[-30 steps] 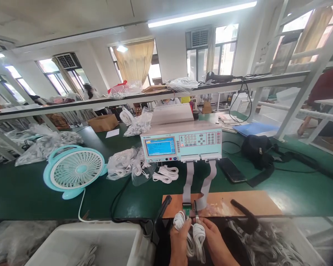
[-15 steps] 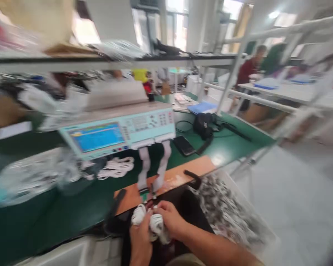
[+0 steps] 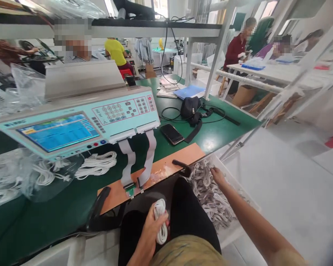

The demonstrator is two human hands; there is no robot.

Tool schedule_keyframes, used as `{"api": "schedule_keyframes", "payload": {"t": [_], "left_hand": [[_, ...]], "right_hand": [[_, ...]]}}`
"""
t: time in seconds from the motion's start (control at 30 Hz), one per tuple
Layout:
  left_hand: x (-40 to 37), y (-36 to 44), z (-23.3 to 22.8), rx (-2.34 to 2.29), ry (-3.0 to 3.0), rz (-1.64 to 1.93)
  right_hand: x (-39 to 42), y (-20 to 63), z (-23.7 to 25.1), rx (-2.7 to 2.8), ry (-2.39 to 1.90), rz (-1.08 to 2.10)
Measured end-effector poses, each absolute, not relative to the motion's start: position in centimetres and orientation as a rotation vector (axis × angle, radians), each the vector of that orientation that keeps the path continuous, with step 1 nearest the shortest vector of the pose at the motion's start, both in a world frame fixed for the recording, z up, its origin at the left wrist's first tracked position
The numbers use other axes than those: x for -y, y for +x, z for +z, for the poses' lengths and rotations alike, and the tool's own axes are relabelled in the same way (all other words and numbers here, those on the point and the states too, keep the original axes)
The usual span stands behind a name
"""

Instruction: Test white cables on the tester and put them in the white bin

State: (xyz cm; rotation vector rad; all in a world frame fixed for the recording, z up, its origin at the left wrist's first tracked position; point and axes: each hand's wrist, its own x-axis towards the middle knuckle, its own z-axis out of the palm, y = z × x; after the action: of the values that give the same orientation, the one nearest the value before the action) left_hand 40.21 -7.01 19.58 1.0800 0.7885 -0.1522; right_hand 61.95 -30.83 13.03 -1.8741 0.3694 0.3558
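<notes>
Left hand (image 3: 152, 229) low in the frame, over the lap, fingers wrapped around a white coiled cable (image 3: 160, 221) — a firm grasp, the coil standing up out of the fist. Right hand (image 3: 217, 175) stretched out to the side, down on the heap of white cables (image 3: 208, 188) in the bin (image 3: 240, 192) next to the counter (image 3: 216, 133); fingers rest on the pile near its far edge, and whether they close on a cable there I cannot tell.

Between the two hands, at the counter's near edge, a brown board (image 3: 166, 168) with a small green connector fixture (image 3: 131, 190) at its front. Two grey ribbon cables (image 3: 150, 159) run from it up to the pale green tester (image 3: 80, 122), its blue screen lit. A loose bundle of white cables (image 3: 97, 164) lies just under the tester, clear bags of more cables (image 3: 19, 177) at far left.

Right of the tester: a dark phone (image 3: 171, 133) flat on the green surface, a black pouch (image 3: 190, 108) with its strap just beyond. Other people sit at work across the room, well apart.
</notes>
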Motion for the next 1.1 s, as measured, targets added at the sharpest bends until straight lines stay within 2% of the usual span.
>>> {"api": "schedule_keyframes", "payload": {"t": [0.13,0.23,0.37,0.8,1.0,1.1], "left_hand": [[7.5,40.8,20.5,-0.742,1.035,-0.166],[7.6,40.8,20.4,-0.742,1.012,-0.174],[7.3,40.4,19.7,-0.714,1.014,-0.111],[4.3,38.3,20.3,-0.743,1.191,0.110],[1.8,38.4,21.4,-0.725,1.060,-0.127],[0.8,38.5,21.7,-0.723,1.057,-0.124]], "right_hand": [[28.2,57.8,14.0,-0.108,-1.893,0.416],[23.7,51.5,15.9,0.416,-1.749,0.610],[19.5,46.8,17.8,0.651,-1.780,0.545],[16.6,46.8,18.7,0.692,-1.764,0.514],[15.1,47.6,19.7,0.809,-1.673,0.597],[14.0,48.1,20.0,0.867,-1.606,0.679]]}}
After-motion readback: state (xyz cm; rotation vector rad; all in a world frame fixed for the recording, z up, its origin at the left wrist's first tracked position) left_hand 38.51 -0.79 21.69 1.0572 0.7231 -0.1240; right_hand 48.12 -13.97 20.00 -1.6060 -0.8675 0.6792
